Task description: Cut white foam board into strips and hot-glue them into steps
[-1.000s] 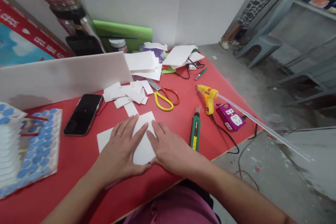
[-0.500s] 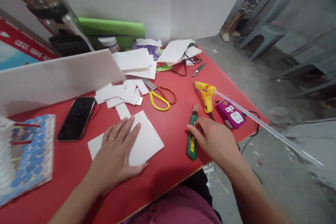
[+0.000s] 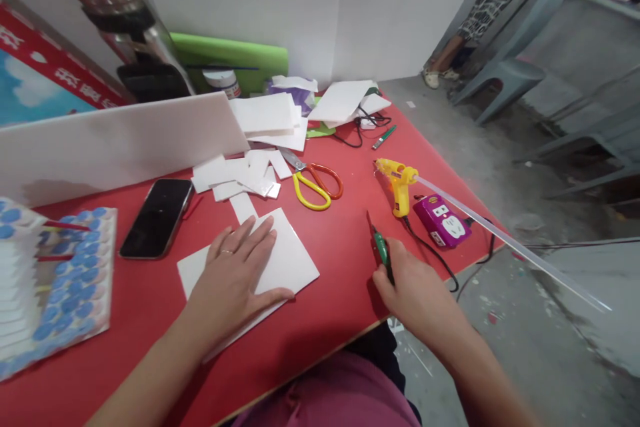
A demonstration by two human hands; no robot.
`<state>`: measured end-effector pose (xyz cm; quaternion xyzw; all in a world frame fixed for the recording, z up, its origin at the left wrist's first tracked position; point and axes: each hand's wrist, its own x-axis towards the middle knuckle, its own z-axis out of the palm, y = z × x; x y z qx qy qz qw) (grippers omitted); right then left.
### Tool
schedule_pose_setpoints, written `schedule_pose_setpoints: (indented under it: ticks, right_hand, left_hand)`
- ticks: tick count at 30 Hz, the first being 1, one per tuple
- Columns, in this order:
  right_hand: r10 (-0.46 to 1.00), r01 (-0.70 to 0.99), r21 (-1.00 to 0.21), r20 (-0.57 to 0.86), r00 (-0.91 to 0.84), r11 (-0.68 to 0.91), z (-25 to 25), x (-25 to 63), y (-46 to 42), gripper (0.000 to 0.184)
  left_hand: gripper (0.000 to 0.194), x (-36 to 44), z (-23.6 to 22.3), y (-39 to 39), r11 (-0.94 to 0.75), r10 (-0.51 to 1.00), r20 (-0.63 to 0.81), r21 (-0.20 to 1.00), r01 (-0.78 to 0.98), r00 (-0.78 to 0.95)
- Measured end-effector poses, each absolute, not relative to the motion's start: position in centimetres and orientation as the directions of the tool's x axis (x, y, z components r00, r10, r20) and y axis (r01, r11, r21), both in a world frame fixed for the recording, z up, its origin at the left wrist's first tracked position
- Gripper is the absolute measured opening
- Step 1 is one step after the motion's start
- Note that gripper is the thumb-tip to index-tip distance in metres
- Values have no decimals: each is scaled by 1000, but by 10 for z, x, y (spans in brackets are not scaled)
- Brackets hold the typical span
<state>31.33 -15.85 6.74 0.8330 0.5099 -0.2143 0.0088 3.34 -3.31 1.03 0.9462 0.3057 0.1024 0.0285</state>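
Observation:
My left hand [image 3: 234,273] lies flat with fingers spread on a white foam sheet [image 3: 290,260] on the red table [image 3: 330,320]. To the right, my right hand [image 3: 417,293] is closed round a green utility knife [image 3: 380,247], lifted off the table with its tip pointing away from me. Small white cut pieces [image 3: 240,177] lie just beyond the sheet.
Yellow and red scissors [image 3: 313,187], a yellow glue gun [image 3: 397,180] with a long clear stick, and a purple power socket [image 3: 443,220] lie right of centre. A black phone [image 3: 157,217] lies left, beside a blue-dotted model [image 3: 55,280]. A long white board [image 3: 120,143] stands behind.
My right hand left the white sheet, reached right to the utility knife and picked it up. My left hand stayed flat on the sheet.

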Motion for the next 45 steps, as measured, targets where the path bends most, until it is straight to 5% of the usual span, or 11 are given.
schedule_pose_setpoints:
  ticks: [3, 7, 13, 45]
  right_hand:
    - [874, 835, -345, -391, 287, -429, 74, 306, -164, 24]
    - [939, 833, -489, -331, 96, -258, 85, 287, -141, 52]
    - [906, 920, -384, -414, -92, -82, 98, 252, -93, 67]
    - [773, 985, -83, -612, -169, 149, 119, 236, -106, 68]
  left_hand:
    - [68, 43, 8, -32, -815, 579, 225, 149, 559, 784]
    - [59, 52, 4, -33, -798, 602, 261, 223, 559, 755]
    - [58, 53, 3, -33, -805, 590, 233, 244, 541, 773]
    - [61, 55, 1, -32, -816, 578, 271, 210, 538, 770]
